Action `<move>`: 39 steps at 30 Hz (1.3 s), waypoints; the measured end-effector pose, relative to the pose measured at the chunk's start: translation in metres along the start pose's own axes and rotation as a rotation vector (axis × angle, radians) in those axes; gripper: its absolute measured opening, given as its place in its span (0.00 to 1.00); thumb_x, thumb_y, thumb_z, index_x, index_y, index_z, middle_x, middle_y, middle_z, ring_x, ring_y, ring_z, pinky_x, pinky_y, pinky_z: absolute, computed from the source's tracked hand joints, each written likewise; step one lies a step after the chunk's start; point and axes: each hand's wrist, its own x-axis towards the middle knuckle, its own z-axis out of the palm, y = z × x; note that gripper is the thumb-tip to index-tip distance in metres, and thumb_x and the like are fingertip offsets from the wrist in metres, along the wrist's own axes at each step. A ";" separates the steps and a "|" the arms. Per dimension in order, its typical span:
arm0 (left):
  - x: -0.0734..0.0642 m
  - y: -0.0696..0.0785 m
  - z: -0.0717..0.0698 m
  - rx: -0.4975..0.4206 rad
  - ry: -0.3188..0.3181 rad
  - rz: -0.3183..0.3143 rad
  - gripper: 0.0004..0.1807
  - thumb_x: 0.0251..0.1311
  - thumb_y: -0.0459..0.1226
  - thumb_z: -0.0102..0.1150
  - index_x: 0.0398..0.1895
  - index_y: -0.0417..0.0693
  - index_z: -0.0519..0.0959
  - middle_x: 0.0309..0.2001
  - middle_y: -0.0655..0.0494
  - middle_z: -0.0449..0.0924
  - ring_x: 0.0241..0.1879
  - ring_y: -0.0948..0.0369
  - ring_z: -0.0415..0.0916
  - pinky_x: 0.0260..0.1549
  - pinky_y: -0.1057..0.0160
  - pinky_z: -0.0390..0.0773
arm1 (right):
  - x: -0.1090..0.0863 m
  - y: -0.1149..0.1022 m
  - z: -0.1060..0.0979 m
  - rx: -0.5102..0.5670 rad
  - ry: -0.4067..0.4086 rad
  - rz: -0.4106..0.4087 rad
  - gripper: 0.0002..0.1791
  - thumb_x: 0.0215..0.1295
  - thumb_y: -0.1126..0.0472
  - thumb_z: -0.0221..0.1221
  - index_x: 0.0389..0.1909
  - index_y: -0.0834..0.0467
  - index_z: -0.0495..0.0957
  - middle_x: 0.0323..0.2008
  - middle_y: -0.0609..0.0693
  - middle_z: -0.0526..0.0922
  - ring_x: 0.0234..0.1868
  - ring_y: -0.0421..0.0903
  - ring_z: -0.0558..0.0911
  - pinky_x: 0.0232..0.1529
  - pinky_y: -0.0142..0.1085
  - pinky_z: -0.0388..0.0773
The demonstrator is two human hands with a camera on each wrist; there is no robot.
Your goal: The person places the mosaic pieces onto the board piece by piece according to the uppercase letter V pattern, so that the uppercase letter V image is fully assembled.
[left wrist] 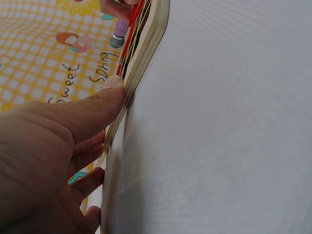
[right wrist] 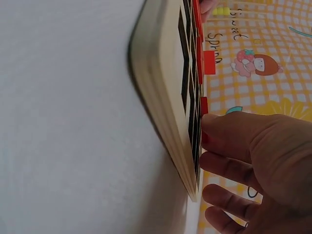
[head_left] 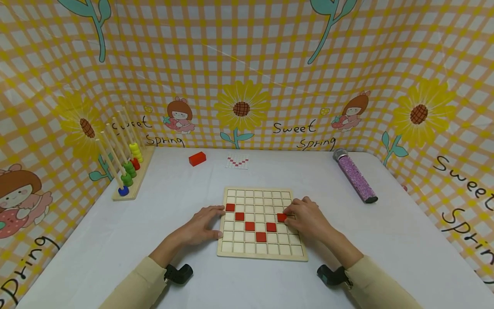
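Note:
A square wooden grid board [head_left: 262, 258] lies flat on the white table, with several red square tiles [head_left: 260, 237] set in its cells in a V-like pattern. My left hand [head_left: 198, 226] rests against the board's left edge, thumb and fingers spread along it; the left wrist view shows the thumb [left wrist: 92, 109] touching the wooden rim. At the right side, my right hand [head_left: 310, 219] pinches a red tile [head_left: 281, 218] between thumb and fingers over a cell. In the right wrist view the thumb [right wrist: 234, 134] partly covers that tile.
Behind the board lie a red block [head_left: 197, 159] and a small pattern card [head_left: 237, 162] with a red V of squares. A bead-and-peg stand [head_left: 125, 193] is at the left, a pink glittery microphone [head_left: 356, 176] at the right. Patterned cloth [head_left: 254, 64] surrounds the table.

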 end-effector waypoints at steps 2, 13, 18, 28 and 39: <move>0.000 0.000 0.000 0.002 -0.001 -0.001 0.30 0.54 0.39 0.65 0.62 0.47 0.68 0.71 0.53 0.57 0.70 0.50 0.51 0.65 0.41 0.57 | 0.001 0.001 0.001 -0.004 0.003 -0.010 0.10 0.52 0.59 0.65 0.37 0.55 0.85 0.39 0.49 0.82 0.38 0.47 0.70 0.38 0.39 0.64; 0.000 0.001 0.000 -0.001 0.000 -0.006 0.30 0.54 0.38 0.65 0.61 0.47 0.68 0.71 0.52 0.57 0.71 0.49 0.51 0.66 0.41 0.55 | 0.001 0.002 0.004 -0.018 0.011 -0.047 0.10 0.51 0.58 0.66 0.36 0.55 0.85 0.38 0.48 0.83 0.38 0.46 0.70 0.36 0.35 0.62; 0.000 0.000 0.001 0.002 0.003 -0.009 0.30 0.54 0.38 0.65 0.61 0.48 0.68 0.71 0.53 0.58 0.70 0.50 0.51 0.65 0.41 0.56 | 0.000 0.002 0.003 -0.010 0.013 -0.052 0.11 0.51 0.58 0.66 0.36 0.55 0.85 0.37 0.48 0.83 0.37 0.46 0.70 0.36 0.35 0.62; 0.000 0.001 0.000 0.007 0.004 0.002 0.30 0.54 0.38 0.65 0.61 0.47 0.68 0.71 0.52 0.58 0.70 0.49 0.51 0.65 0.41 0.55 | 0.000 0.003 0.004 -0.004 0.010 -0.049 0.11 0.51 0.57 0.66 0.37 0.54 0.85 0.38 0.48 0.83 0.38 0.46 0.70 0.36 0.35 0.62; 0.000 0.000 0.000 -0.002 0.006 0.011 0.30 0.54 0.38 0.65 0.61 0.46 0.68 0.71 0.52 0.58 0.71 0.49 0.51 0.66 0.41 0.54 | 0.001 0.004 0.006 -0.018 0.018 -0.041 0.13 0.50 0.56 0.67 0.37 0.55 0.85 0.39 0.49 0.83 0.38 0.47 0.71 0.36 0.35 0.63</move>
